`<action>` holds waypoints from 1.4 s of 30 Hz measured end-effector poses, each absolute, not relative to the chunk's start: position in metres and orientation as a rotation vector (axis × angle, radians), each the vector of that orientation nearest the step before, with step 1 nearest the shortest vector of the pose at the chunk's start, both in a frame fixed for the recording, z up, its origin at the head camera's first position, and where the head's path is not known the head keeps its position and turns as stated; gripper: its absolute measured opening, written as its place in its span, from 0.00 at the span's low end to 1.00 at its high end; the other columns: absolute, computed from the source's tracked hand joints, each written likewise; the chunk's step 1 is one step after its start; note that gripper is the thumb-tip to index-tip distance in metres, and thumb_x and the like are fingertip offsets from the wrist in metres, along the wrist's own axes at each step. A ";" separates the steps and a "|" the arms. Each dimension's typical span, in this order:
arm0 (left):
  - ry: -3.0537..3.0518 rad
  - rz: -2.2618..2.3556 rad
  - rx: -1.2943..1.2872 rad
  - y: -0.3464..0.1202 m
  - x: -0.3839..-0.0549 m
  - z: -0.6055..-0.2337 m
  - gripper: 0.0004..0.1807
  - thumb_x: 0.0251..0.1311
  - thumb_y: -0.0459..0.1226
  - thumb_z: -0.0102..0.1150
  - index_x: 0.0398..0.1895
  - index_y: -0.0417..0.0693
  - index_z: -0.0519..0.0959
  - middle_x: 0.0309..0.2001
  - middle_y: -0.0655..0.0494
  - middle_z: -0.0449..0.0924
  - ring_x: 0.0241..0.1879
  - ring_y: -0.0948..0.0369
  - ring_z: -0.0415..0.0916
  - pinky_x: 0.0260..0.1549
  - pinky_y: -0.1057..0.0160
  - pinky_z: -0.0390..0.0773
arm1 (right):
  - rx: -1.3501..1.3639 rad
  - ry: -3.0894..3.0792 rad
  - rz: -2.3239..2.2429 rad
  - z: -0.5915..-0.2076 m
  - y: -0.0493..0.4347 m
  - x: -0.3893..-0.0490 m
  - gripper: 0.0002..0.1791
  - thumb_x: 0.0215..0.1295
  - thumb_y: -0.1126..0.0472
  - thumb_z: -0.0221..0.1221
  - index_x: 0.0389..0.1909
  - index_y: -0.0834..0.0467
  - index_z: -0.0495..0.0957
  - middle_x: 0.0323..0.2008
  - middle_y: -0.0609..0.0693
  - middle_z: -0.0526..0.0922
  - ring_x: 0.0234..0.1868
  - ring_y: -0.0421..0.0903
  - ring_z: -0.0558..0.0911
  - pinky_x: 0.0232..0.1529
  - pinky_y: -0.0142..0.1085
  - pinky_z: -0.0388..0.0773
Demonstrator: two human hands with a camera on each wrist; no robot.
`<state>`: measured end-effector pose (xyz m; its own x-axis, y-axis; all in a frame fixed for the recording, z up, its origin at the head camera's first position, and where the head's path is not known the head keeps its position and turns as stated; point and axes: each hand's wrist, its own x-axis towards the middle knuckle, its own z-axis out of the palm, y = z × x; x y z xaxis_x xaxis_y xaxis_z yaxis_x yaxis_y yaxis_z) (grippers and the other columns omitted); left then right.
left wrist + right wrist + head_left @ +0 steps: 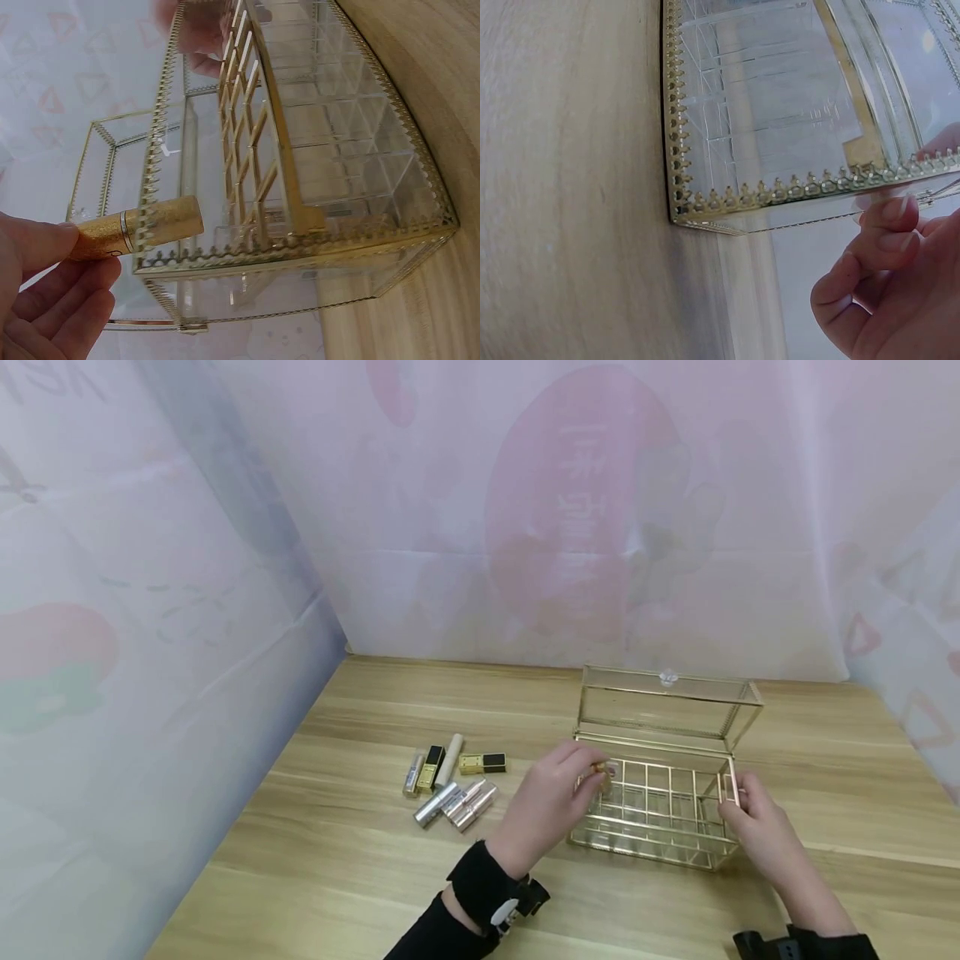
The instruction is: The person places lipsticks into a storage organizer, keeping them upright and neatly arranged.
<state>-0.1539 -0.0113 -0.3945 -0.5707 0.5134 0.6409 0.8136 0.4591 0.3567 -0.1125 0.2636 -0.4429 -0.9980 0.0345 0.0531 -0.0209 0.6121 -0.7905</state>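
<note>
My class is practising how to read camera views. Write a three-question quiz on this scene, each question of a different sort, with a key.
1. Short answer: What does the left hand hold?
2. True or false: The right hand is at the same end of the glass case as the left hand.
3. Fill the gap: In the head view, the loose tubes lie on the table to the ____ of the case.

Key:
1. A gold tube, pinched between thumb and fingers.
2. False: it is at the opposite end.
3. Left.
</note>
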 end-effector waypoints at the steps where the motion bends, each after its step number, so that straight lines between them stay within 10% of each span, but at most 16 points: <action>1: -2.274 -0.887 -1.112 -0.011 -0.155 -0.396 0.09 0.57 0.30 0.62 0.42 0.42 0.79 0.39 0.54 0.81 0.39 0.66 0.76 0.40 0.79 0.79 | -0.012 -2.765 1.360 -0.443 0.264 -0.112 0.12 0.67 0.68 0.45 0.49 0.67 0.60 0.18 0.47 0.63 0.22 0.44 0.64 0.22 0.35 0.63; 42: -2.321 -0.601 -1.127 0.005 -0.165 -0.420 0.07 0.52 0.35 0.67 0.35 0.49 0.86 0.36 0.60 0.85 0.38 0.68 0.79 0.40 0.76 0.81 | 0.012 -2.730 1.362 -0.441 0.262 -0.111 0.14 0.66 0.69 0.45 0.50 0.69 0.60 0.20 0.50 0.67 0.23 0.45 0.64 0.21 0.35 0.63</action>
<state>-0.1652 0.0054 -0.4199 -0.5409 0.5939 0.5955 0.8084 0.5627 0.1730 -0.1106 0.2622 -0.4410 -0.9959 0.0334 0.0846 -0.0475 0.6019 -0.7971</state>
